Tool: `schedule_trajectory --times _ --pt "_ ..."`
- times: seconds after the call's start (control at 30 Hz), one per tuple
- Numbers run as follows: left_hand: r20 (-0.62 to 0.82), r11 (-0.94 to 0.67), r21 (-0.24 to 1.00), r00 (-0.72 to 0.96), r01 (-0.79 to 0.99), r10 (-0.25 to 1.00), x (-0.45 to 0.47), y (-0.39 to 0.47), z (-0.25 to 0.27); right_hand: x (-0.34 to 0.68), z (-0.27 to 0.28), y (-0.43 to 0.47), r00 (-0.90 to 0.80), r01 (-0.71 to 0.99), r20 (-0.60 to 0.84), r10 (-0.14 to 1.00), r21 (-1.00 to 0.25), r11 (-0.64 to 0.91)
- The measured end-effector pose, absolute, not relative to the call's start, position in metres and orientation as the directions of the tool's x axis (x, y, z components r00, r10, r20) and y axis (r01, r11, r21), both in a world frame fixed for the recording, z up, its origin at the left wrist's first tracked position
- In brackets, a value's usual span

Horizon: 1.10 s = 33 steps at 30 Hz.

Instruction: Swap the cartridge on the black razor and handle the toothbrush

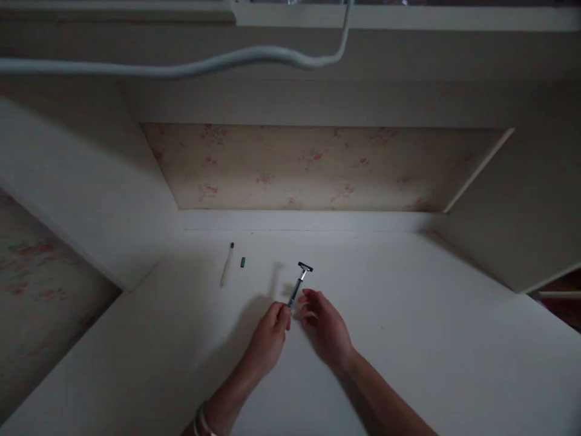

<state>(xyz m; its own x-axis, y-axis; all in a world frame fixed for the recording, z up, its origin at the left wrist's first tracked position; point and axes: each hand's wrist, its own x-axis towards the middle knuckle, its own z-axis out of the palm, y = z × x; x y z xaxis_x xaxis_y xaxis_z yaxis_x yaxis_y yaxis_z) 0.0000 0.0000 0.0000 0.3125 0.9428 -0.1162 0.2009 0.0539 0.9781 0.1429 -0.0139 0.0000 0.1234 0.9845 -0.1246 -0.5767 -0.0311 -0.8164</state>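
My left hand (270, 334) is closed round the lower end of a razor (296, 292). The razor has a dark handle with a silver neck, and its dark head points up and away from me. Just right of the handle is my right hand (325, 327), fingers curled and a little apart, with nothing visible in them. Whether its fingertips touch the handle I cannot tell. To the left on the white surface lie a small dark green piece (242, 262) and a slim white stick with a black tip (227, 265), perhaps a brush.
The white tabletop (431, 339) ends at a back ledge below a flowered wall panel (290, 169). White side panels stand left (91, 181) and right (508, 206). A thick white cable (181, 71) hangs across the top, under a shelf edge (408, 18).
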Motion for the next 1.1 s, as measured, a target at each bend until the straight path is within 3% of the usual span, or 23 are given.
schedule_trajectory --times 0.4,0.57,0.77,1.1 --pt "-0.046 -0.092 0.967 0.519 0.237 0.853 0.013 -0.016 0.006 0.146 0.007 -0.017 0.267 -0.555 -0.145 0.953 -0.831 0.029" --pt "-0.174 0.158 0.984 0.523 0.076 0.834 0.002 -0.003 0.009 0.142 0.018 -0.025 0.281 -0.551 -0.109 0.954 -0.832 0.067" --pt "-0.070 0.378 0.857 0.650 -0.349 0.757 -0.009 0.002 0.017 0.121 0.020 -0.045 0.097 -0.634 -0.163 0.982 -0.771 -0.066" --pt "-0.088 0.499 0.713 0.643 -0.493 0.761 -0.013 0.004 0.010 0.102 0.018 -0.057 -0.015 -0.532 -0.222 0.975 -0.824 -0.196"
